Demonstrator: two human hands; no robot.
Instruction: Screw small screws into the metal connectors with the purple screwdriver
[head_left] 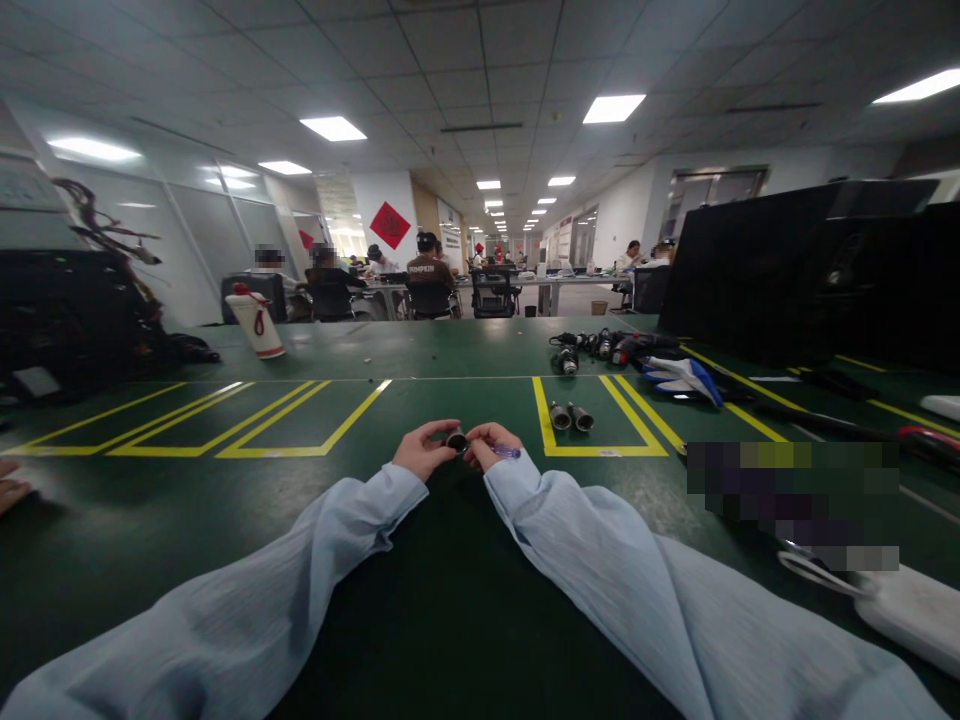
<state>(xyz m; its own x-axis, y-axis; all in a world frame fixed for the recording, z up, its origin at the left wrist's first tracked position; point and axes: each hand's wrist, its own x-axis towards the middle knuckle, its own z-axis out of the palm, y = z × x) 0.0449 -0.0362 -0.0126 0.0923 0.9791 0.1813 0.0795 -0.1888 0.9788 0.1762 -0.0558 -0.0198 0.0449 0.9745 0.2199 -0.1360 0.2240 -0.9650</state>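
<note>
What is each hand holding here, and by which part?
The left hand pinches a small dark cylindrical part by its side; the right hand holds a purple tool by the end nearest that part.

Item counts
Two loose metal connectors (pixel 560 415) are counted, one small part (pixel 456 440), one purple pen (pixel 508 452), one bottle (pixel 256 320) (white, red-capped).

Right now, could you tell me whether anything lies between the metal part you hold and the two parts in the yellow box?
Nothing visible does. The left hand and right hand hold the metal part; only bare table and a yellow line lie before the two parts.
</note>
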